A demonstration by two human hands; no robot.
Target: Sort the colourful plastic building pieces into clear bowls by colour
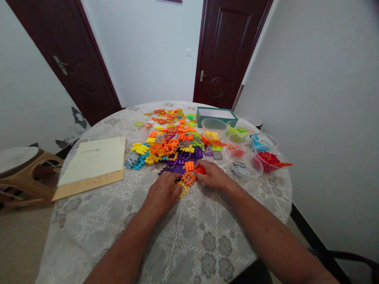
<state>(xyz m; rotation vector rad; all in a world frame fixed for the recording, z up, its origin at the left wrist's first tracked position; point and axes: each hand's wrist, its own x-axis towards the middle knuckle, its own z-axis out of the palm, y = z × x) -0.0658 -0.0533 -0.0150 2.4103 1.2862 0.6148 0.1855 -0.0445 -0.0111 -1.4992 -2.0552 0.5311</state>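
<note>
A pile of colourful plastic building pieces (166,146) spreads over the middle of the table. At its near edge my left hand (164,190) rests palm down beside a yellow piece (182,191) and a purple piece (177,169), its thumb over the yellow one. My right hand (211,174) has its fingers closed round a red piece (200,170). Between my hands lie a flat orange piece (188,178) and a ribbed orange piece (189,166). Whether my left fingertips grip anything is hidden.
Clear tubs holding red pieces (268,161), grey pieces (241,169), blue pieces (260,142) and yellow pieces (211,135) stand right of the pile. Behind them is a green box (217,114). Paper (94,159) lies at the left; a stool (26,169) stands beyond.
</note>
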